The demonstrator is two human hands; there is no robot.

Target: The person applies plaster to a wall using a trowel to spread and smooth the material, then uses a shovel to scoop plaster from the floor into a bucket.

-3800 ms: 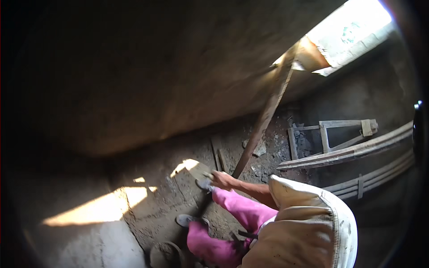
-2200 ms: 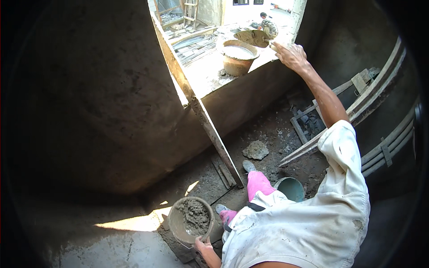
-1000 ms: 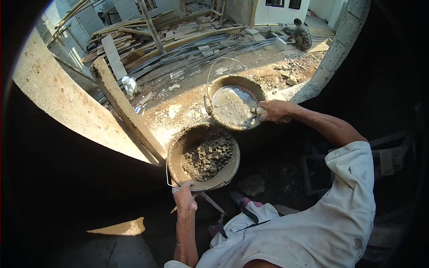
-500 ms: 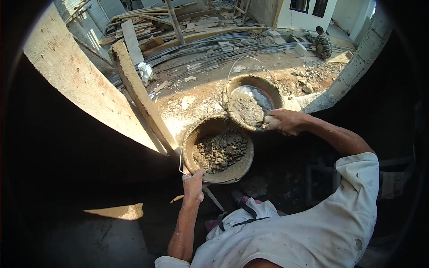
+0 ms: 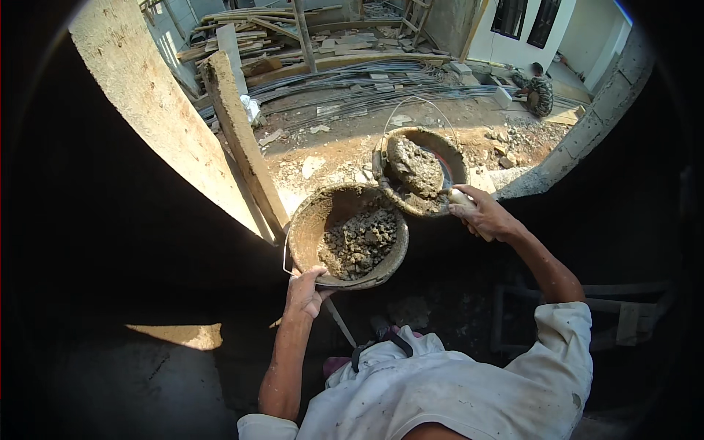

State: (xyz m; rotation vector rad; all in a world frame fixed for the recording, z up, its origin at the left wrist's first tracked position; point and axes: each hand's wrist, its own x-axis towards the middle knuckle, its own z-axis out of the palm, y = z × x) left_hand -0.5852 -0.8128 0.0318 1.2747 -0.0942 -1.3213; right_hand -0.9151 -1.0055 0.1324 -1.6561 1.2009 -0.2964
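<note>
My left hand (image 5: 304,292) is closed on the near rim of a mortar-crusted bucket (image 5: 299,238), which tilts and holds lumpy grey-brown mortar (image 5: 359,246). Just beyond and to the right, touching it, is a second bucket (image 5: 460,165) with its wire handle standing up. My right hand (image 5: 485,214) grips the pale handle of a trowel (image 5: 463,199) at that bucket's right edge. A thick heap of wet mortar (image 5: 414,167) rises over the second bucket and covers the trowel's blade. Some wet mix shows below the heap.
A rough post (image 5: 246,139) leans left of the buckets, beside a pale wall edge (image 5: 161,110). Beyond lie rubble, long steel bars (image 5: 352,81) and stacked timber (image 5: 249,40). Another person (image 5: 540,92) squats at the far right. A dark frame stands at lower right.
The trowel has come up with a heap of mortar, and more of its handle shows. My right hand has shifted slightly right. The near bucket has moved a little left and up in view.
</note>
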